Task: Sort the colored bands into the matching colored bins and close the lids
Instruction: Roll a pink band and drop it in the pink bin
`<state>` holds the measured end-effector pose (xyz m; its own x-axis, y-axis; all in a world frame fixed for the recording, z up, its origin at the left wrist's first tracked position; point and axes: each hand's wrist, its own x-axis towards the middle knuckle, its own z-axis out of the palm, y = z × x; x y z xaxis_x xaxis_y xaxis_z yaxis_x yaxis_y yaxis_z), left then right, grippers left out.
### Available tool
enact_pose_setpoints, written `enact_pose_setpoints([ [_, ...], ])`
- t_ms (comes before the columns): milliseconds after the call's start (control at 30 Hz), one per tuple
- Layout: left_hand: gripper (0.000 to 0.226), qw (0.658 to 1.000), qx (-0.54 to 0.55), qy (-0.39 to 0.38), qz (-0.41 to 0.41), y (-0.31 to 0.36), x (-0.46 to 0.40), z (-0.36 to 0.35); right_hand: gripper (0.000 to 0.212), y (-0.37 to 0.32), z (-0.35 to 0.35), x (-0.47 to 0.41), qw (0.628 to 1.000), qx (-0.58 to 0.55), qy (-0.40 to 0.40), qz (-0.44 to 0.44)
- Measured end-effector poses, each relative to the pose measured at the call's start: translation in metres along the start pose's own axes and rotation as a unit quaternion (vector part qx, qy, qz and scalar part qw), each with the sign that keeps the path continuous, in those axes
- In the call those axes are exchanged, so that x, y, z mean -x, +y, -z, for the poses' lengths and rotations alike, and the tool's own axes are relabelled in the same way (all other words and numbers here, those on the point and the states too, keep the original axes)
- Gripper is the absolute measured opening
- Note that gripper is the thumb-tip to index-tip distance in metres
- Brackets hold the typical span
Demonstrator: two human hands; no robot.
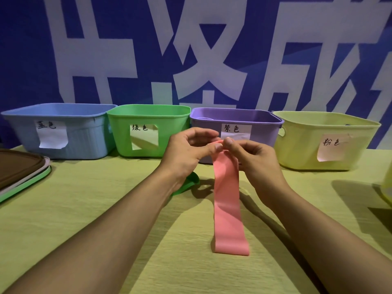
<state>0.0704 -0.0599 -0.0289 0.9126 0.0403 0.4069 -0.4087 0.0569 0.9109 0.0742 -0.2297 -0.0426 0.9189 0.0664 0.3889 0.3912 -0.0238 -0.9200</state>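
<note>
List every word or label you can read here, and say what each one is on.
"蓝色": paper label on the blue bin; first character unclear.
"绿色": paper label on the green bin.
"紫色": paper label on the purple bin.
"粉色": paper label on the yellow bin.
Wall banner: large white characters, cropped, unreadable.

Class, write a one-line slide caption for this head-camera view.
Both hands pinch the top of a pink band before four open bins.

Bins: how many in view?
4, in a row at the table's back: blue bin far left, green bin, purple bin behind the hands, yellow bin far right. More may sit off-frame.
</note>
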Motion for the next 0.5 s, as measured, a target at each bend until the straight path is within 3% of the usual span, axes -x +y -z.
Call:
enact_pose_setpoints([
  [367, 0.040, 0.996, 0.058, -0.042, 0.052, 0.0021, 0.0008, 0.0002, 0.016, 0.0031, 0.0020, -0.0027, 1.000, 0.007, 0.006, 0.019],
  [500, 0.026, 0.992, 0.073, -0.043, 0.097, 0.0028, 0.0017, -0.0028, 0.017, 0.0031, 0.0035, -0.0042, 0.999, 0.012, 0.008, 0.033],
])
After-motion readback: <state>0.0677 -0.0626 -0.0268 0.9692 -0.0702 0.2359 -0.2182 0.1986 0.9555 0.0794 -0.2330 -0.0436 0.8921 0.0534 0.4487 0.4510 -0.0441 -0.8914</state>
